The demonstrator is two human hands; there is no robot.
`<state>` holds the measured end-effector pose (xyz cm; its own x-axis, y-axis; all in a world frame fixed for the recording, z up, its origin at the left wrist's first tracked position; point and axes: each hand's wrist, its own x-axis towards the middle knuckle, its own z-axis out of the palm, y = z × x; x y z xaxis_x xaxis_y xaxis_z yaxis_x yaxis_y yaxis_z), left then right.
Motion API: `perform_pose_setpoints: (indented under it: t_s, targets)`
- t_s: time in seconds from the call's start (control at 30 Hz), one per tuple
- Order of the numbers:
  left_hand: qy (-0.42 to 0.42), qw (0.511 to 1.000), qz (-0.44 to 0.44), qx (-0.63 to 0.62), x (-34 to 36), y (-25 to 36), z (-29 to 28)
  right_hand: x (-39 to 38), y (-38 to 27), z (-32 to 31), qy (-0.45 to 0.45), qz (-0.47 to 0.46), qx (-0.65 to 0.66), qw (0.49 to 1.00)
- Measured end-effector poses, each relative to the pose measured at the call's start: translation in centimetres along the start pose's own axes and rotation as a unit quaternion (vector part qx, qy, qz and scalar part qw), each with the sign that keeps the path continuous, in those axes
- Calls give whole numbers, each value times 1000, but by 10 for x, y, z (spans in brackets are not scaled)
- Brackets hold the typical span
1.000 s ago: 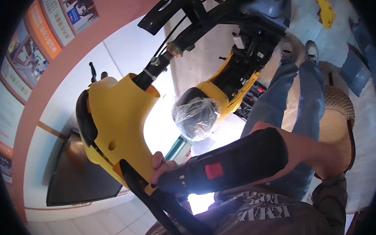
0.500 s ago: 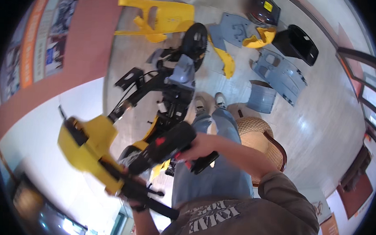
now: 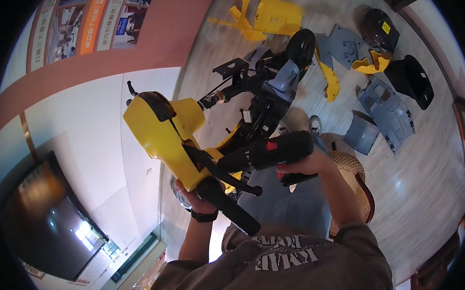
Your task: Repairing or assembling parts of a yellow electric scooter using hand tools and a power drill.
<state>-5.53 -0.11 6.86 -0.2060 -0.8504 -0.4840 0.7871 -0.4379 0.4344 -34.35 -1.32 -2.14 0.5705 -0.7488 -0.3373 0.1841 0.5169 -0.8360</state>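
Note:
My right hand point(image 3: 314, 163) is wrapped around the handle of a black cordless drill point(image 3: 266, 152) with red accents. The drill lies almost level, its front end at the inner side of a yellow handlebar cover point(image 3: 163, 134). My left hand point(image 3: 190, 196), a dark band on its wrist, holds the cover's near end from below, beside the black handlebar grip point(image 3: 232, 210). Part of its fingers is hidden by the cover. A black brake lever point(image 3: 241, 184) passes between the grip and the drill. Beyond the cover stands the stripped scooter frame point(image 3: 267, 110), cables and dark parts exposed.
Yellow body panels point(image 3: 277, 15), grey panels point(image 3: 387, 110), a black bin-like part point(image 3: 411, 83) and a dark glossy case point(image 3: 380, 29) lie on the floor. A woven chair point(image 3: 348, 168) is at my right. A screen point(image 3: 53, 215) hangs on the left wall.
My view has swung, so the scooter and floor parts appear farther right. My left hand and wristband show more plainly. The drill stays in my right hand beside the cover.

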Motion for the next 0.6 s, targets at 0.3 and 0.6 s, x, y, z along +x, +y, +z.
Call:
perform_pose_setpoints:
  t_s: [0.3, 0.6]
  targets:
    - [147, 989, 26, 3, -12, 1, -27, -6, 27, 1, 15, 15, 19, 1000]
    - [100, 991, 36, -80, -12, -1, -6, -5, 13, -3, 29, -208, -132, 969]
